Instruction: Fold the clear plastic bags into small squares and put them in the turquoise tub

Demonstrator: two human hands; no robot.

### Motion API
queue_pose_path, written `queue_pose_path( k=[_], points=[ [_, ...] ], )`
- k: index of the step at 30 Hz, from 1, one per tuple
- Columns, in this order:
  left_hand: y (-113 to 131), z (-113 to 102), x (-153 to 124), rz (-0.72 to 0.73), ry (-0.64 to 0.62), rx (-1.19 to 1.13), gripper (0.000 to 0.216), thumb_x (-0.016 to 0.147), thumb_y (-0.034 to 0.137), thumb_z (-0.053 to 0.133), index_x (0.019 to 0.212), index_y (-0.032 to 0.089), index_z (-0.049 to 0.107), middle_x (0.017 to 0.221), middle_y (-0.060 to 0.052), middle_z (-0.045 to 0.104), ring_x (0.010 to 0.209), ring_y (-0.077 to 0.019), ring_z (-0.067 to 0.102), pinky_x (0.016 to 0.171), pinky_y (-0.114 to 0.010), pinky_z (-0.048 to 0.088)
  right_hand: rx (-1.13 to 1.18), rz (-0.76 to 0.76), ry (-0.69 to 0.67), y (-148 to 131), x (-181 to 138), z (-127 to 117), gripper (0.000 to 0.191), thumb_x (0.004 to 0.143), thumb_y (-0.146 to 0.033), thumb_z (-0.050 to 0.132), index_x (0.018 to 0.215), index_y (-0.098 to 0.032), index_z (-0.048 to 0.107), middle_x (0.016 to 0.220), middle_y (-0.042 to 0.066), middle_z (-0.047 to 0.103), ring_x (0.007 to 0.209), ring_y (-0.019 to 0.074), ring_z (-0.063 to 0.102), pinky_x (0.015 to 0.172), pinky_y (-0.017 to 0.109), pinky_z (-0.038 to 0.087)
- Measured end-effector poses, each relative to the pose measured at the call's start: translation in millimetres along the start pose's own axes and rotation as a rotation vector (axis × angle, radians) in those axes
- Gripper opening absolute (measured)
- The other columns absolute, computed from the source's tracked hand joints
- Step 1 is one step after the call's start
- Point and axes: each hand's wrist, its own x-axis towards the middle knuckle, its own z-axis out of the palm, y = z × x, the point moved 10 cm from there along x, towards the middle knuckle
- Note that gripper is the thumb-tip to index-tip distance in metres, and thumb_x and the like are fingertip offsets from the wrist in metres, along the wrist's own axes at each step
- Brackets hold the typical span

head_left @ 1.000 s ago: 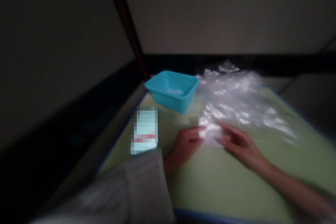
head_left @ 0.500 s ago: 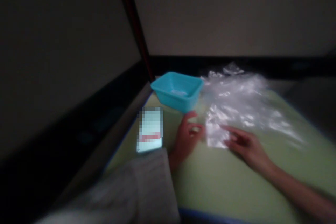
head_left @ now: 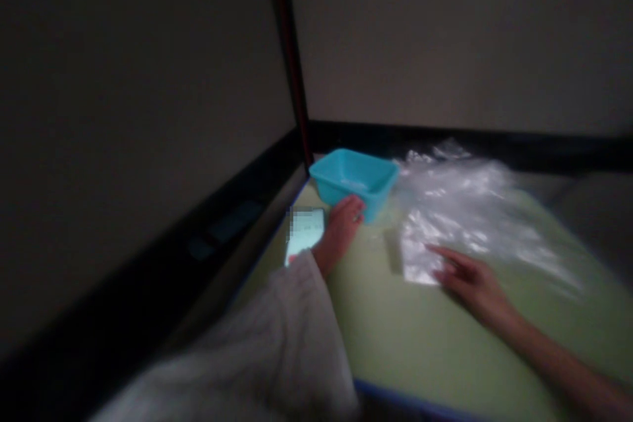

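My left hand (head_left: 341, 227) is at the near side of a turquoise plastic basin (head_left: 378, 201), its fingers drawn together and blurred. Whatever is between those fingertips, if anything, I cannot make out. To the right, my right hand (head_left: 467, 280) has its thumb and forefinger on a small clear plastic bag (head_left: 418, 257), whose left edge stands a little off the table and throws a shadow. Behind this bag spreads a heap of crinkled clear plastic (head_left: 469, 198). Inside the basin a pale patch shows, too blurred to name.
A lit phone (head_left: 304, 234) lies left of my left wrist, partly covered by the sleeve. The yellow-green table (head_left: 405, 336) has a blue edge. Walls with a dark band close in behind and to the left, with a dark red post (head_left: 291, 59) at the corner.
My left hand has moved away from the small bag to the basin, its fingers closing together. The right hand stays at the bag. The view has shifted slightly.
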Motion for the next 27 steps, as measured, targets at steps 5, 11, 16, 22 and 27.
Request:
queue_pose_path(
  k=[5, 11, 16, 22, 27],
  points=[
    [-4.0, 0.0, 6.3, -0.030, -0.034, -0.076, 0.007, 0.081, 0.015, 0.057, 0.087, 0.017, 0.059, 0.094, -0.006, 0.066, 0.093, -0.0154, 0.064, 0.084, -0.028, 0.047, -0.012, -0.015, 0.005, -3.7, 0.3, -1.6, 0.057, 0.072, -0.044, 0.070, 0.121, -0.017, 0.056, 0.056, -0.008, 0.032, 0.048, 0.0083, 0.028, 0.044, 0.024, 0.018],
    [-6.0, 4.9, 11.2, -0.037, -0.061, -0.138, 0.007, 0.080, 0.017, 0.062, 0.085, 0.017, 0.057, 0.084, -0.003, 0.065, 0.081, -0.0137, 0.065, 0.077, -0.027, 0.048, -0.093, -0.069, 0.047, -8.9, 5.0, -8.4, 0.054, 0.072, -0.040, 0.069, 0.119, -0.016, 0.058, 0.055, -0.008, 0.036, 0.048, 0.0081, 0.032, 0.043, 0.022, 0.022],
    [-4.3, 9.0, 12.0, -0.022, -0.068, -0.151, 0.018, 0.074, 0.023, 0.071, 0.078, 0.017, 0.054, 0.071, 0.002, 0.059, 0.069, -0.0104, 0.061, 0.072, -0.024, 0.047, -0.076, -0.094, 0.088, -10.1, 6.7, -12.7, 0.056, 0.066, -0.040, 0.072, 0.115, -0.015, 0.063, 0.050, -0.009, 0.036, 0.045, 0.0077, 0.033, 0.041, 0.021, 0.024],
    [5.8, 22.0, -7.7, 0.010, -0.095, -0.121, 0.027, 0.067, 0.027, 0.075, 0.077, 0.018, 0.052, 0.077, 0.002, 0.061, 0.072, -0.0101, 0.059, 0.072, -0.025, 0.045, -0.027, -0.173, 0.069, -22.4, 4.4, -19.6, 0.050, 0.069, -0.034, 0.072, 0.115, -0.016, 0.064, 0.051, -0.007, 0.044, 0.045, 0.0073, 0.036, 0.042, 0.021, 0.030],
    [8.8, 39.9, -28.6, 0.019, -0.183, -0.072, 0.029, 0.064, 0.024, 0.073, 0.087, 0.017, 0.058, 0.085, 0.000, 0.064, 0.080, -0.0131, 0.060, 0.073, -0.025, 0.044, -0.038, -0.328, 0.179, -57.8, -1.9, -49.8, 0.039, 0.066, -0.030, 0.075, 0.105, -0.023, 0.070, 0.073, -0.001, 0.063, 0.055, 0.0102, 0.048, 0.050, 0.023, 0.041]
  ],
)
